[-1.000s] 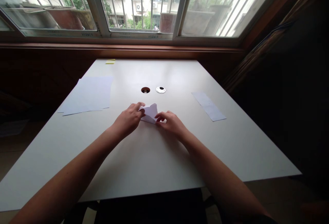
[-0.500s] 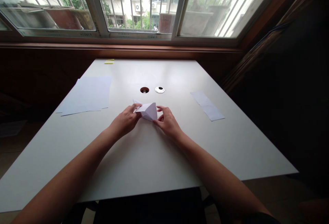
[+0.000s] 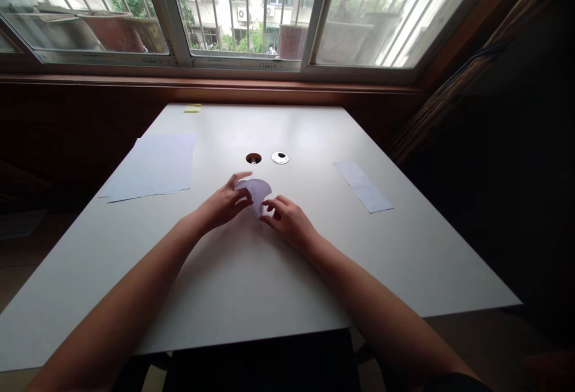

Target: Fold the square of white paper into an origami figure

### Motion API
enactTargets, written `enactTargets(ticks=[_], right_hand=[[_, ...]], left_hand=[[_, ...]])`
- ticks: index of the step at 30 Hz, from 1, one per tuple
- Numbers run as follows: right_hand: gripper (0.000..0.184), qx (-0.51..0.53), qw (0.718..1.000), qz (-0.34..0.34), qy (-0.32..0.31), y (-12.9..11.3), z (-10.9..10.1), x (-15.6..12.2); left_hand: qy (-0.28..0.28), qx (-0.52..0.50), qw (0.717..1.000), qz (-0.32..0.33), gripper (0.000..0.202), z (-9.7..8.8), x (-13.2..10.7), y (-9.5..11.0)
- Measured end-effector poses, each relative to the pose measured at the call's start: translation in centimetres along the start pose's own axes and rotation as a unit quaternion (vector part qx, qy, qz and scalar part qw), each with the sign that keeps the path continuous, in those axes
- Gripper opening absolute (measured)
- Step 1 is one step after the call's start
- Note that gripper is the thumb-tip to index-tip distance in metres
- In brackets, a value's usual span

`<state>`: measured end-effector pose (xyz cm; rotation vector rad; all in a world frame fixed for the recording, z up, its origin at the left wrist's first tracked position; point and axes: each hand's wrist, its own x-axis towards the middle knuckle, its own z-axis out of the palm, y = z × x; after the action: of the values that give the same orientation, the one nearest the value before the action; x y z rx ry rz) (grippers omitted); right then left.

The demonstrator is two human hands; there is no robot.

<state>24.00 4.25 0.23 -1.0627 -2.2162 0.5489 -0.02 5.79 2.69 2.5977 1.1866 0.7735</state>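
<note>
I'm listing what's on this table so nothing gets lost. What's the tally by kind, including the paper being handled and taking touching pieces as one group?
White paper groups: 3 (overlapping sheets on the left, curved paper in the middle, narrow paper strip on the right)
Yellow items: 1 (small yellow item, too small to identify)
Round grommet covers: 1 (round grommet cover)
Total: 5

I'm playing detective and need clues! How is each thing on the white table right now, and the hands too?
Small paper: bent, raised in a curve
Left hand: fingers bent, holding the small paper
Right hand: fingers curled at the paper's edge; grip unclear
Big sheets: lying flat, overlapping
Paper strip: lying flat
Round hole: uncovered
Round cover: off, beside the hole
</note>
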Motion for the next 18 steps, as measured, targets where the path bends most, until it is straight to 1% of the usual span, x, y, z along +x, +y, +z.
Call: enactTargets(ticks=[3, 6, 10, 13, 18], right_hand=[[0.022, -0.039, 0.999, -0.034, 0.004, 0.2, 0.2, 0.1], [0.022, -0.077, 0.995, -0.055, 0.0, 0.3, 0.2, 0.1], [0.023, -0.102, 0.993, -0.061, -0.01, 0.4, 0.0, 0.0], [0.024, -0.114, 0.992, -0.06, -0.01, 0.4, 0.1, 0.1], [0.025, -0.134, 0.989, -0.064, -0.015, 0.9, 0.2, 0.1]], left_hand=[[-0.013, -0.017, 1.0, 0.015, 0.009, 0.2, 0.3, -0.5], [-0.019, -0.038, 0.999, 0.007, 0.017, 0.2, 0.6, -0.5], [-0.008, -0.081, 0.997, -0.012, 0.024, 0.3, 0.9, -0.2], [0.005, -0.106, 0.994, -0.017, 0.031, 0.8, 0.9, -0.2], [0.013, -0.137, 0.99, 0.006, 0.049, 2.1, 0.6, -1.0]])
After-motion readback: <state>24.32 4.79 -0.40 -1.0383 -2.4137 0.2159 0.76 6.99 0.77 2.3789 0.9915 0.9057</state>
